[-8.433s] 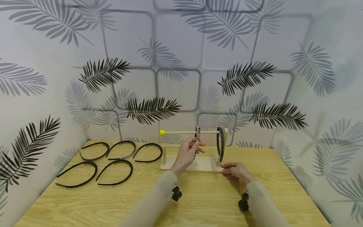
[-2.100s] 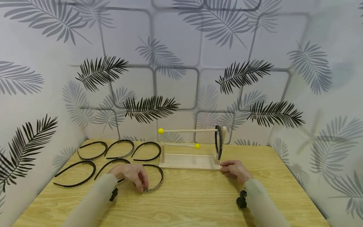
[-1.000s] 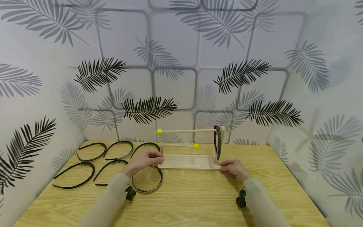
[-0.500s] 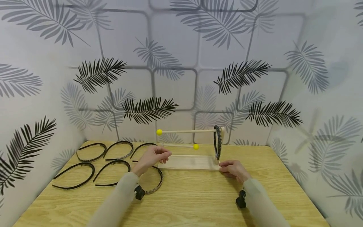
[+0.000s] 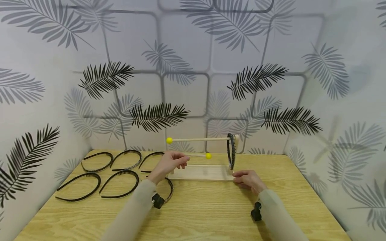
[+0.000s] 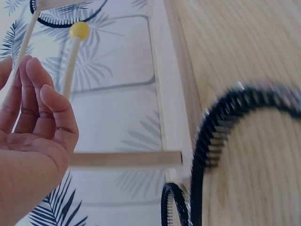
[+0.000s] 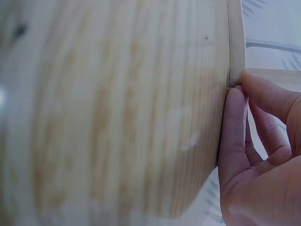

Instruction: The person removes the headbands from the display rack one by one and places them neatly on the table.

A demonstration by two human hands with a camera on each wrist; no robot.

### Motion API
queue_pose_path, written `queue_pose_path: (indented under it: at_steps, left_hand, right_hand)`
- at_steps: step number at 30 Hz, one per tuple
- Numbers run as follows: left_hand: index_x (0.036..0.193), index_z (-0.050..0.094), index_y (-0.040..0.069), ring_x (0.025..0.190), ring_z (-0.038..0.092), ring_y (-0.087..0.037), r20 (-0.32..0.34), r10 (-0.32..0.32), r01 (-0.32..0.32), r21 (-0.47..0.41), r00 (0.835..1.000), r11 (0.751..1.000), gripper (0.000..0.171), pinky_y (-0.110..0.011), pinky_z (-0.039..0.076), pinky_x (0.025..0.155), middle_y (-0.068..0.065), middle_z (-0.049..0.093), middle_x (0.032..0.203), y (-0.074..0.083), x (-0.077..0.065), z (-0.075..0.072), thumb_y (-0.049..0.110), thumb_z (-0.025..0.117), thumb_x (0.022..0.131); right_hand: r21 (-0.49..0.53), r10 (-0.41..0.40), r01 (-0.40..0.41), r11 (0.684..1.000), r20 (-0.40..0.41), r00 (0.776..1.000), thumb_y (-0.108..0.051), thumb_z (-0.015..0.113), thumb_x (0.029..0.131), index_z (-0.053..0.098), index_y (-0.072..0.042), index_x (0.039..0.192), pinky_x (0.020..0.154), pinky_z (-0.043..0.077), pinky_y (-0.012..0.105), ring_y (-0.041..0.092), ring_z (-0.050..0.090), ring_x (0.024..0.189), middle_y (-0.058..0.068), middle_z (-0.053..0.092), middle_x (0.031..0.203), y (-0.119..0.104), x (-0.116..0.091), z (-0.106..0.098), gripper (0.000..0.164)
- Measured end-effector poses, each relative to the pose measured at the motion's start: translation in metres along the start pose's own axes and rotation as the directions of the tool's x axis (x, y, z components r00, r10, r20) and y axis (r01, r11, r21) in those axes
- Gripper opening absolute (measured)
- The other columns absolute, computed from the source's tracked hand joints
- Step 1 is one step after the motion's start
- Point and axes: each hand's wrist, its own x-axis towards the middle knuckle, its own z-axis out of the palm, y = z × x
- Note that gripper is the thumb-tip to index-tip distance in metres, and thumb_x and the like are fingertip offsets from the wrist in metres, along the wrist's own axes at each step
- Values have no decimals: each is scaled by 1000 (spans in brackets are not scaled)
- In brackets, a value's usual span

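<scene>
My left hand [image 5: 172, 163], holding nothing, hovers before the left end of the wooden headband stand [image 5: 199, 172], its fingers loosely bent. In the left wrist view, the lower rod's yellow ball [image 6: 79, 31] shows beyond the fingers. My right hand [image 5: 249, 180] pinches the base's front right corner between thumb and fingers; the right wrist view shows this hand [image 7: 263, 136] close up. A dark toothed headband [image 5: 231, 151] hangs at the upper rod's right end. A glittery headband [image 5: 171, 190] lies on the table below my left hand, partly hidden by the forearm.
Several black headbands, among them one at front left [image 5: 99, 184] and one beside it [image 5: 137, 182], lie in two rows on the left of the wooden table [image 5: 217, 214]. A yellow ball [image 5: 169, 140] tips the upper rod's left end. Leaf-patterned walls stand behind and at both sides.
Earlier my left hand held the glittery headband at the upper rod, then laid it on the table and released it. Since then it has moved rightward to the stand. My right hand stays put.
</scene>
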Motion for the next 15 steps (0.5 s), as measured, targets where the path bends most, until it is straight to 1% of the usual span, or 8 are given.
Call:
queue_pose_path:
  at_steps: [4, 6, 8, 12, 15]
  left_hand:
    - [104, 73, 9, 78, 63, -22, 15, 1, -1, -25, 1000, 1000, 30, -34, 53, 75, -3, 68, 85, 5, 5, 7, 36, 67, 94]
    - [104, 73, 8, 76, 63, -20, 16, 7, -6, -47, 1000, 999, 29, -32, 53, 73, -3, 68, 84, 9, 7, 11, 35, 67, 94]
    - [103, 73, 8, 74, 62, -16, 16, 11, -10, -63, 1000, 998, 28, -29, 53, 71, -3, 68, 83, 10, 9, 15, 33, 67, 94]
    - [100, 73, 8, 71, 62, -14, 15, 6, -5, -103, 1000, 995, 27, -27, 53, 69, -3, 68, 82, 12, 14, 24, 34, 66, 94]
    - [98, 73, 7, 70, 61, -14, 18, 6, -4, -128, 1000, 992, 30, -26, 52, 67, -3, 68, 80, 15, 17, 32, 35, 65, 95]
  right_hand:
    - [-2, -4, 4, 1000, 3, 1000, -4, 68, 90, 68, 0, 120, 75, 57, 28, 9, 67, 84, 14, 68, 118, -1, 0, 0, 30]
    - [-7, -15, 15, 1000, 7, 1000, -4, 68, 90, 67, 1, 121, 76, 57, 29, 10, 67, 85, 16, 67, 121, -1, -1, -1, 31]
    - [-12, -26, 26, 1000, 15, 1000, -5, 68, 91, 66, 2, 122, 78, 58, 30, 10, 67, 87, 18, 65, 123, -1, -1, -1, 32]
    - [-4, -17, 17, 1000, 18, 1000, -5, 68, 91, 67, 2, 122, 77, 58, 30, 10, 68, 86, 17, 66, 121, -1, -1, -1, 32]
    - [2, -8, 8, 1000, 26, 1000, -4, 68, 91, 66, 1, 122, 77, 58, 29, 9, 68, 86, 16, 67, 120, 0, -1, -1, 32]
